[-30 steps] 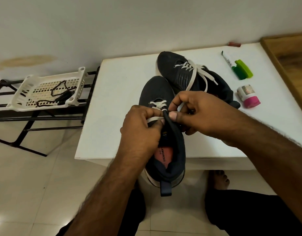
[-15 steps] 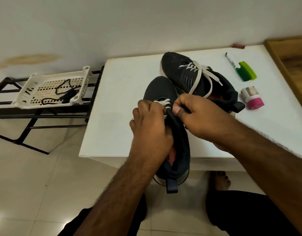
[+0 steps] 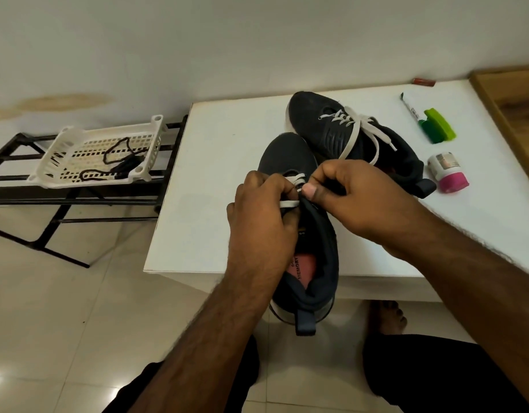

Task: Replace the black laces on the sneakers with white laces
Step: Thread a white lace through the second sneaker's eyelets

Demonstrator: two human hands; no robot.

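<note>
Left hand (image 3: pixel 261 210) curls round the near sneaker (image 3: pixel 299 234) at its eyelet row, fingers pinching a strand of the white lace (image 3: pixel 290 203). Right hand (image 3: pixel 355 198) is closed on the tongue and collar from the other side, thumb pressed at the lace crossing; probably steadying the eyelets so the lace can be fed through. Only the lowest rows look laced, so this shoe is partway done.

Near sneaker sits centre frame, toe pointing away, heel hanging past the near edge of the white surface (image 3: pixel 197 204), likely so the opening faces the person. Second sneaker (image 3: pixel 340 129), upper centre-right, already carries a white lace, ends loose, and touches the first at the toe.

Black laces (image 3: pixel 120 162) lie in a white basket (image 3: pixel 78 135) on a black rack (image 3: pixel 24 192), upper left, well apart. Marker (image 3: pixel 409 107), green object (image 3: pixel 439 126) and pink-capped jar (image 3: pixel 448 172) sit at right, near the right hand's side. Open room left of the shoe on the surface; the heel overhang risks a tip if pulled hard.
</note>
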